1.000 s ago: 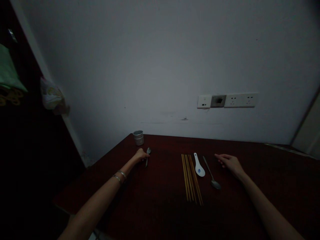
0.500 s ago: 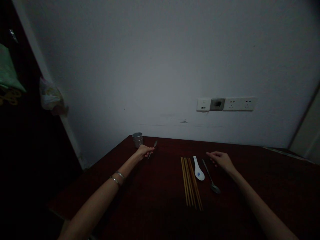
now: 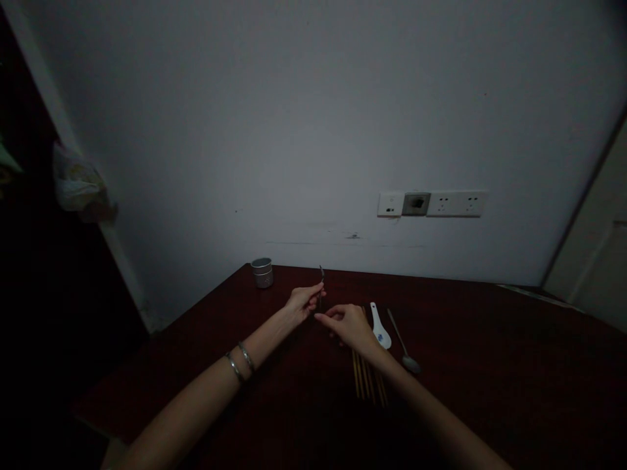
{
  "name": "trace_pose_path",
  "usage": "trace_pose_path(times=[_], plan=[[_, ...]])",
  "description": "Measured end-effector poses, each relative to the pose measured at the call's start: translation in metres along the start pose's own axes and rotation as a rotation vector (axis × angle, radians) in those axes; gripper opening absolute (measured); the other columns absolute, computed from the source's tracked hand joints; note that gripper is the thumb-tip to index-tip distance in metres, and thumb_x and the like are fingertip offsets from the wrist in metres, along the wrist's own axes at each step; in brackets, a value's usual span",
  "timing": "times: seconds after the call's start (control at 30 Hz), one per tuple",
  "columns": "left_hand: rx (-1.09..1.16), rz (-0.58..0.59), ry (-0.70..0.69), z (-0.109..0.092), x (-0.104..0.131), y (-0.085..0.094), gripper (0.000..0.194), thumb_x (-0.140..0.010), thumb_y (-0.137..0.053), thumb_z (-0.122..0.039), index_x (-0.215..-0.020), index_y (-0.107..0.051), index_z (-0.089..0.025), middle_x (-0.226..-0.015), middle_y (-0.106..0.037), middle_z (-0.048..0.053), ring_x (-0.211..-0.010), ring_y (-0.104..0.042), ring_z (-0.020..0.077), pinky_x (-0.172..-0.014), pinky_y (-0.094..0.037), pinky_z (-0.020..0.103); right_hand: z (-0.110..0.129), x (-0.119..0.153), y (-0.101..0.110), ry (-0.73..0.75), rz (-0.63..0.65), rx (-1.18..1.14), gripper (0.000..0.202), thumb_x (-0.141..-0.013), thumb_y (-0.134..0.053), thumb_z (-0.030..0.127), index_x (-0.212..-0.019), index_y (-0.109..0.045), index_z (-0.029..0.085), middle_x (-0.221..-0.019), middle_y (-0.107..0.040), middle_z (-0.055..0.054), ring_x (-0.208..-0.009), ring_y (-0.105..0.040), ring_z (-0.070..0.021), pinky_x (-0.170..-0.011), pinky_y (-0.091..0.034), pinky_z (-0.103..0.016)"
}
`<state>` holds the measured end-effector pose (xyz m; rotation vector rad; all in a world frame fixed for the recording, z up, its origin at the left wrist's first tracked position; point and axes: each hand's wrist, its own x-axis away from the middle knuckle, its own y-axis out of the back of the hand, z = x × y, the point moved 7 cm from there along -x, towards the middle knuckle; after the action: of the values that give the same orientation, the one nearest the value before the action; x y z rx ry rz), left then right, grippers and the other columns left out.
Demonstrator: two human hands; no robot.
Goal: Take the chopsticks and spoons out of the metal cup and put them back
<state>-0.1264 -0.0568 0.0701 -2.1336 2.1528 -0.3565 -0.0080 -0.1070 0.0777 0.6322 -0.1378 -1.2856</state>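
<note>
And here a slim silver metal utensil (image 3: 322, 273) is pinched nearly upright in the left hand (image 3: 304, 301), short of the far edge of the dark red table (image 3: 274, 346). The right hand's (image 3: 349, 324) thumb and forefinger are drawn together by its lower end; whether it is touched cannot be told. Wooden chopsticks (image 3: 363, 378) are partly covered by the right arm, flanked by a white ceramic spoon (image 3: 380, 333) and a long-handled metal spoon (image 3: 410, 363). A grey metal cup (image 3: 263, 275) is seen at the far left corner.

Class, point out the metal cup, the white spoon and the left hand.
Metal cup (image 3: 263, 279): head view, on its outer wall.
White spoon (image 3: 382, 337): head view, on its bowl.
Left hand (image 3: 300, 301): head view, on its back.
</note>
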Motion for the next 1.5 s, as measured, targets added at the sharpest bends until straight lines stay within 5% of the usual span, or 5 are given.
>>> trace_pose_path(times=[0.43,0.67,0.9,1.27,1.5], plan=[[0.190,-0.174,0.043,-0.002,0.013,0.000,0.012,-0.073,-0.064,-0.017,-0.070,-0.060,-0.006,-0.062,-0.063,0.006,-0.034,-0.041,0.0008,-0.031,-0.032,0.013,0.012,-0.008,0.049,0.126,-0.212,0.235,0.022,-0.074,-0.048,0.022,-0.070,-0.068,0.014,-0.065,-0.067,-0.006,-0.046,-0.059,-0.0125,-0.038,-0.039,-0.018],[0.146,-0.001,0.113,0.004,0.022,-0.034,0.025,-0.072,-0.064,-0.032,-0.078,-0.062,-0.008,-0.070,-0.064,0.006,-0.036,-0.042,0.0005,-0.032,-0.031,0.013,0.019,-0.009,0.115,0.177,-0.375,0.089,0.026,-0.074,-0.050,0.033,-0.076,-0.066,0.013,-0.065,-0.063,-0.005,-0.048,-0.056,-0.0125,-0.039,-0.042,-0.020],[-0.204,0.049,-0.317,-0.046,0.030,-0.060,0.030,-0.068,-0.064,-0.040,-0.070,-0.063,-0.010,-0.058,-0.058,0.001,-0.034,-0.036,0.0020,-0.031,-0.021,0.017,0.021,-0.002,0.165,0.126,-0.323,-0.032,0.029,-0.071,-0.055,0.042,-0.070,-0.060,0.013,-0.055,-0.054,0.001,-0.037,-0.044,-0.0070,-0.034,-0.035,-0.018],[-0.459,0.451,-0.276,-0.026,0.043,-0.145,0.023,-0.070,-0.064,-0.033,-0.075,-0.070,-0.012,-0.042,-0.051,0.000,-0.036,-0.039,0.0059,-0.038,-0.023,0.019,0.023,0.004,0.169,0.081,-0.066,-0.041,0.032,-0.072,-0.056,0.045,-0.066,-0.055,0.014,-0.045,-0.049,0.004,-0.036,-0.044,-0.0063,-0.035,-0.035,-0.017],[-0.475,0.527,-0.281,-0.025,0.034,-0.162,0.023,-0.068,-0.065,-0.034,-0.070,-0.070,-0.012,-0.049,-0.058,0.003,-0.038,-0.040,0.0052,-0.039,-0.023,0.019,0.016,0.004,0.178,0.062,-0.069,-0.076,0.031,-0.071,-0.057,0.043,-0.072,-0.059,0.012,-0.049,-0.054,0.003,-0.037,-0.045,-0.0056,-0.034,-0.035,-0.016]])
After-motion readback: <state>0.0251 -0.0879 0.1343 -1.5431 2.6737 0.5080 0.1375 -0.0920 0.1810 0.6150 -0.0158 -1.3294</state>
